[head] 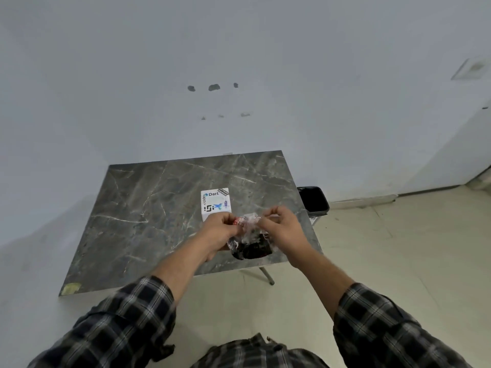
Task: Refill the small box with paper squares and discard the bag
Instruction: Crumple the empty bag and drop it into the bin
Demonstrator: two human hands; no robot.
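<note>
A clear plastic bag with dark paper squares in its bottom hangs above the near right part of the table. My left hand pinches the bag's top at its left side, by a red bit. My right hand pinches the top at its right side. Just behind my left hand, a small white box covered in stickers lies on the table with its lid shut.
The dark marble-pattern table stands against a white wall. A black bin sits on the floor off the table's far right corner. Pale floor tiles stretch to the right. A yellowish patch marks the table's near left corner.
</note>
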